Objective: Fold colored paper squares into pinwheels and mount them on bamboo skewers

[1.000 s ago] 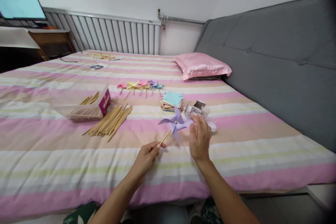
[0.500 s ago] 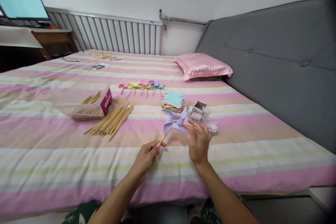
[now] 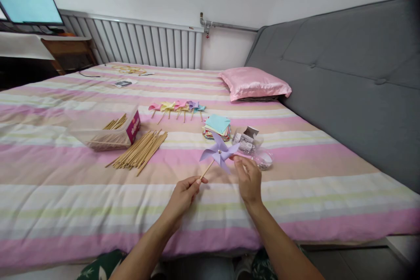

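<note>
My left hand (image 3: 186, 192) is closed around the thin wooden stick of a purple paper pinwheel (image 3: 219, 152), pinching it between thumb and fingers. The pinwheel tilts up to the right over the bed and has a small silvery pin at its centre. My right hand (image 3: 249, 179) is beside it, fingers loosely bent and apart, with a fingertip at the edge of the right blade. Just behind the pinwheel lies a stack of coloured paper squares (image 3: 217, 123), a light blue one on top. Small clear containers with silvery pieces (image 3: 245, 141) sit behind my right hand.
Finished pinwheels (image 3: 180, 105) in several colours lie in a row farther back. To the left, loose wooden sticks (image 3: 139, 151) lie beside a clear plastic box (image 3: 98, 142) holding more sticks. A pink pillow (image 3: 254, 82) rests near the grey headboard (image 3: 341, 70).
The pinwheel's blades have turned about the centre pin. My right hand has shifted slightly down, its fingers more bent. My left hand stays on the stick in the same place.
</note>
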Tool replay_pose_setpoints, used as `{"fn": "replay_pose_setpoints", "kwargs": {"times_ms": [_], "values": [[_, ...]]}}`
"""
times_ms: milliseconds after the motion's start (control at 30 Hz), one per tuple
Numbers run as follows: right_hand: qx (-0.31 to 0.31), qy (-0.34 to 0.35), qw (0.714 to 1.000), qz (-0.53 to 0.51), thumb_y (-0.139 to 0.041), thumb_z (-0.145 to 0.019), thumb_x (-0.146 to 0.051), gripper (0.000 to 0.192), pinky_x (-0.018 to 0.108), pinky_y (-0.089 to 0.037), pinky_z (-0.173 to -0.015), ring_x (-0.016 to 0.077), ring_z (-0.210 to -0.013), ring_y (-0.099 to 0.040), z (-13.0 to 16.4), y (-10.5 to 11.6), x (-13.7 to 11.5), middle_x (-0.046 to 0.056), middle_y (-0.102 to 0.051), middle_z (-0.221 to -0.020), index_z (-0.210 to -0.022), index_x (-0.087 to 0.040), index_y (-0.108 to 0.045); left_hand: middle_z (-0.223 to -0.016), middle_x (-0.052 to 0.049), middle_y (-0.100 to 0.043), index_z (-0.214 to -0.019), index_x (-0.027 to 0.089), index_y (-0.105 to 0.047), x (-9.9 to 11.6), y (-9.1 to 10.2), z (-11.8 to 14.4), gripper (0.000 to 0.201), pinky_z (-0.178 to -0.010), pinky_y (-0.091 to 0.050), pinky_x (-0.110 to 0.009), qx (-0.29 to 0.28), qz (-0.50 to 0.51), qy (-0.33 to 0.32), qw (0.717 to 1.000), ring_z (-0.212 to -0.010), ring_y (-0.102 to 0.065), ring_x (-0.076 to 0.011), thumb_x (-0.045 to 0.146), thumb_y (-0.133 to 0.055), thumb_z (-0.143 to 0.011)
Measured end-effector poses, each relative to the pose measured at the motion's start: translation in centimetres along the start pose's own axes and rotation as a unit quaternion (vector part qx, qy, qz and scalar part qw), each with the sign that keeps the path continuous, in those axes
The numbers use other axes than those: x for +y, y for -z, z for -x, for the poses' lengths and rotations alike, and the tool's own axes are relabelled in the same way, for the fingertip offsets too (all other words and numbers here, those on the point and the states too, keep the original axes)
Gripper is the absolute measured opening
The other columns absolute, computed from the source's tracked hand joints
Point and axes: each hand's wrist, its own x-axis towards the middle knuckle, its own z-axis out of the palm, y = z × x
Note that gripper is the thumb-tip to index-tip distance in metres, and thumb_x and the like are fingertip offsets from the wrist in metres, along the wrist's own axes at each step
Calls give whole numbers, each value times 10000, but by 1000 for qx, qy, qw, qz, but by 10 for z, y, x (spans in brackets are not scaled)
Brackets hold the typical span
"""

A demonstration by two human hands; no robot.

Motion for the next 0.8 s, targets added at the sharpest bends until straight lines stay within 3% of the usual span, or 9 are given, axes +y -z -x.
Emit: {"fn": "replay_pose_setpoints", "kwargs": {"times_ms": [67,133,200,467,633,800], "values": [[-37,-90,985,-144,-610,-762,-380,257,358,-416,-840,226,-918,-601,-2,-3,2,64,-701,-927,-892,-171,-685,-525,81,-256,-936,122,-657,-1,-1,0,417,-483,-122,-233,-8,-5,-6,1000,-484,-190,-81,478,-542,-752],[-56,-173,943,-278,-687,-692,-338,265,314,-446,-785,198,-850,-620,-3,-7,3,47,-702,-879,-890,-164,-668,-524,81,-256,-921,126,-661,-1,-2,0,422,-488,-126,-234,-14,-15,-12,1000,-484,-179,-81,492,-542,-748],[-48,-218,911,-345,-723,-649,-303,265,285,-460,-742,173,-792,-629,-4,-10,4,33,-700,-835,-863,-161,-661,-516,78,-272,-909,131,-665,-2,-3,0,426,-492,-135,-236,-19,-28,-15,999,-485,-179,-84,504,-540,-747],[-4,-286,867,-408,-790,-549,-243,221,219,-475,-666,126,-721,-623,-4,-15,4,3,-690,-735,-711,-157,-667,-502,51,-363,-877,132,-683,-4,-4,-1,411,-516,-183,-235,-34,-73,-35,996,-521,-249,-106,491,-515,-769],[16,-292,860,-418,-794,-519,-218,234,229,-487,-644,129,-684,-624,-4,-16,1,6,-690,-720,-703,-146,-669,-555,32,-444,-876,134,-687,-3,-5,0,405,-537,-201,-237,-38,-67,-40,996,-546,-285,-115,484,-510,-774],[27,-288,871,-398,-785,-502,-210,195,227,-461,-555,122,-582,-584,-3,-14,-3,-9,-643,-606,-609,-140,-639,-584,21,-474,-866,135,-690,-5,-4,0,396,-536,-204,-236,-39,-66,-48,996,-550,-288,-114,476,-510,-777]]}}
